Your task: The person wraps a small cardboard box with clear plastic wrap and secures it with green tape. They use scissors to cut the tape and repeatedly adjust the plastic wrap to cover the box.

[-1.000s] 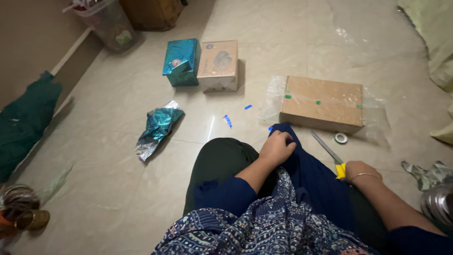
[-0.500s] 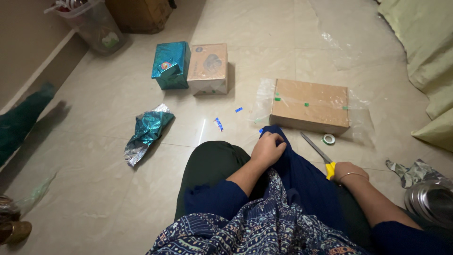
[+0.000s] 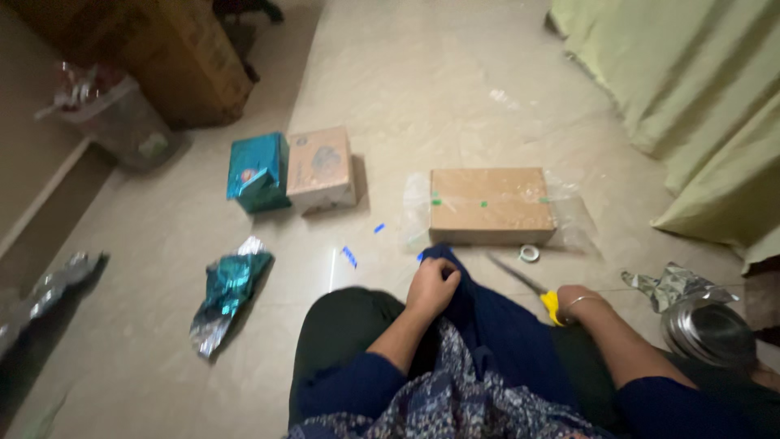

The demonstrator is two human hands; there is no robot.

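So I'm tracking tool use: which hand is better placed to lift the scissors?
Right. The right hand already rests at the yellow handle of the scissors, while the left hand grips the dark blue cloth.

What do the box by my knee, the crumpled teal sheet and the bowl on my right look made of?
Box: brown cardboard, matte, lying on clear glossy plastic film with green tape tabs. Crumpled sheet: likely metallic foil wrap, teal face, silver back, sharp shiny creases. Bowl: probably steel, grey with dull reflections.

Bare floor (image 3: 406, 106) lies beyond the cardboard box (image 3: 490, 203) and tape roll (image 3: 529, 253).
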